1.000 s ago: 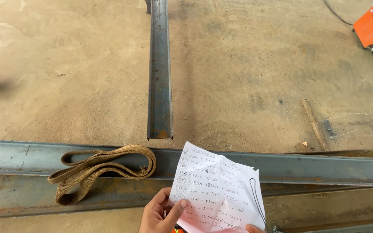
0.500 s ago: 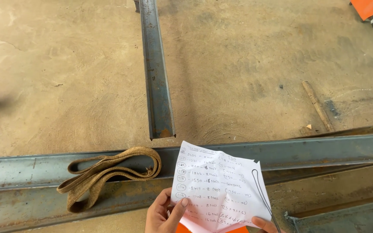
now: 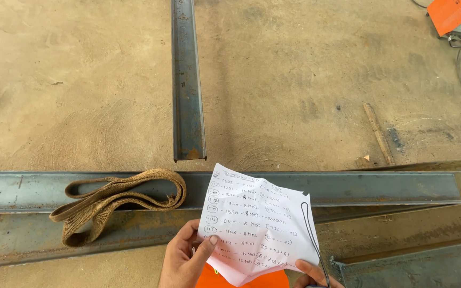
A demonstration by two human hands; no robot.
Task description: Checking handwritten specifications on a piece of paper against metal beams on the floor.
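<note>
A creased handwritten paper list (image 3: 257, 224) is held by both hands, the left hand (image 3: 185, 261) pinching its near-left edge, the right hand (image 3: 313, 273) closed on its near-right corner, above rusty steel channels (image 3: 348, 186).

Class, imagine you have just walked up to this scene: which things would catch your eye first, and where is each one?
First, the creased sheet of handwritten notes at bottom centre, held by the left hand and the right hand. To its left, a folded tan webbing sling lies on the long steel beam crossing the view. An orange machine sits on the concrete floor, top right.
</note>
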